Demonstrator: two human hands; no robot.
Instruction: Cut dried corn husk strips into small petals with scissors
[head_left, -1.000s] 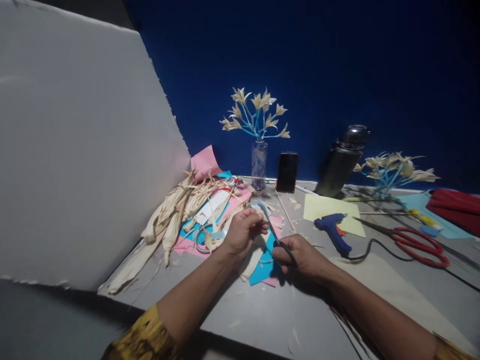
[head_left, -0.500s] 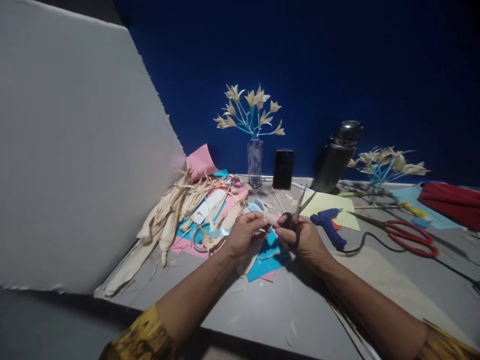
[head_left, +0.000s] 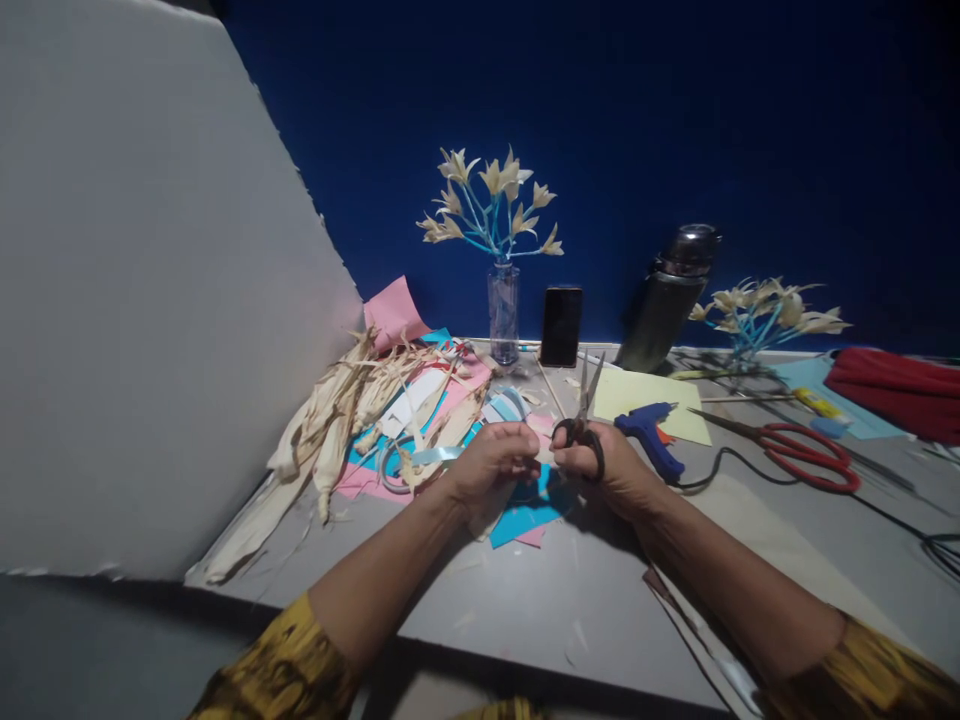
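Note:
My right hand (head_left: 611, 468) grips small scissors (head_left: 583, 400) by their black handles, the blades pointing up and slightly apart. Close beside it, the fingers of my left hand (head_left: 501, 455) are pinched together. A small pale piece, looking like corn husk (head_left: 545, 453), shows between the two hands at the left fingertips; its outline is blurred. Blue paper (head_left: 529, 518) lies beneath the hands. To the left is a pile of dried corn husks (head_left: 330, 450), with a light blue ribbon (head_left: 437, 455) near my left wrist.
Husk flowers on blue stems stand in a clear vase (head_left: 503, 315), beside an upright phone (head_left: 561, 328). A flask (head_left: 667, 300) leans behind a blue glue gun (head_left: 654, 437). Further right are red-handled scissors (head_left: 810, 458), more husk flowers (head_left: 772, 310) and a red cloth (head_left: 892, 390).
The view has shifted a little. The scissors in my right hand have turned more upright, their blades closer together. My hands remain close to each other.

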